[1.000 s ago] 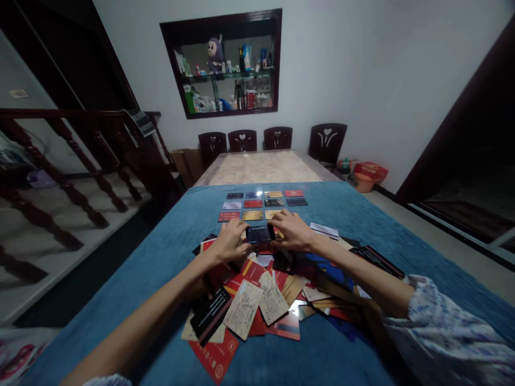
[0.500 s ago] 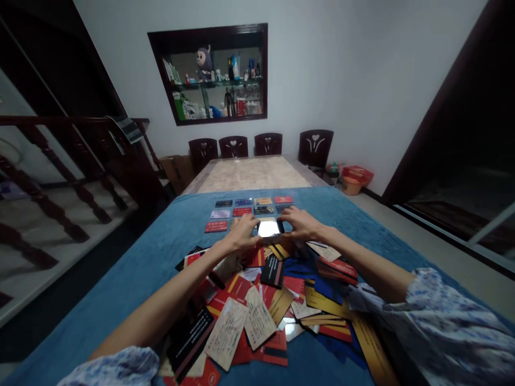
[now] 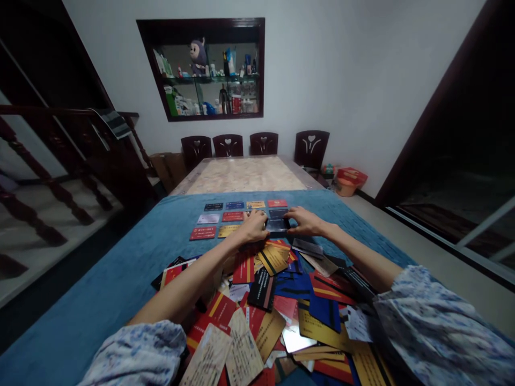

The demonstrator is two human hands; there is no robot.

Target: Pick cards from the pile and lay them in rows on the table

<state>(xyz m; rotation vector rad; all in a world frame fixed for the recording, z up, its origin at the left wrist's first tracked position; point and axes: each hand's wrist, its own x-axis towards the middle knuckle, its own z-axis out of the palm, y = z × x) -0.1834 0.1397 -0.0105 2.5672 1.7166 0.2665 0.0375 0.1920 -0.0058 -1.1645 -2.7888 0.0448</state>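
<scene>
A dark, glossy card (image 3: 277,225) is held low over the blue cloth, its left end in the fingers of my left hand (image 3: 254,225) and its right end in those of my right hand (image 3: 304,221). Just beyond it lies a dark blue card (image 3: 278,213). Neat rows of cards spread to the left, among them a red card (image 3: 203,233) and a gold card (image 3: 228,231) in the nearest row. My left hand covers part of the rows. Under and between my forearms sits a loose heap of cards (image 3: 261,289) in red, gold, black, blue and cream.
The blue cloth (image 3: 132,268) covers the near part of the table; its marble-patterned top (image 3: 245,176) shows beyond. Dark chairs (image 3: 311,150) stand at the far end. A wooden railing (image 3: 52,182) runs on the left, and an orange bucket (image 3: 346,186) stands on the floor at right.
The card between my hands has turned from bright, reflecting light, to dark and sits lower near the cloth. The view has shifted slightly, and a gold card in the nearest row shows more fully.
</scene>
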